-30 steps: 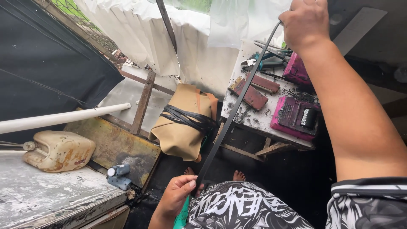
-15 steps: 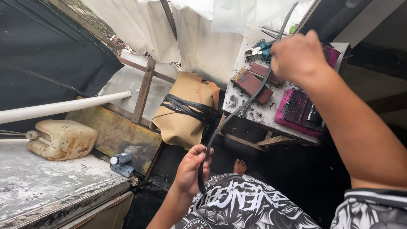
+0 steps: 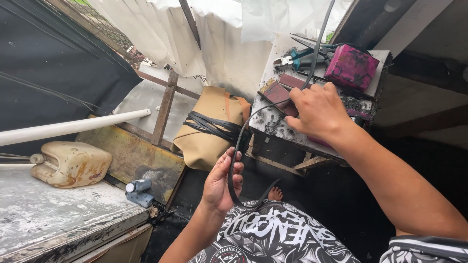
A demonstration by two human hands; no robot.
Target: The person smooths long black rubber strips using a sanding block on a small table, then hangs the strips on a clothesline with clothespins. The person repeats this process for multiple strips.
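Note:
A long black rubber strap point(image 3: 253, 117) curves from my lap up past the small table and out of the top of the view. My left hand point(image 3: 222, 180) grips its lower part just above my patterned shorts. My right hand point(image 3: 317, 109) is closed on the strap higher up, over the front of the dirty work table point(image 3: 273, 124). The strap's loose lower end curls near my bare foot point(image 3: 276, 194).
On the table lie pliers point(image 3: 292, 61), a pink box point(image 3: 351, 67) and reddish blocks point(image 3: 275, 91). A tan bundle bound with black straps point(image 3: 209, 129) leans beside it. At left are a dirty plastic jug point(image 3: 70, 163), a white pipe point(image 3: 73, 127) and a small bottle point(image 3: 138, 186).
My right hand has come down from high above to table height, sliding along the strap. My left hand rose from my lap, and the strap now hangs slack in a curve.

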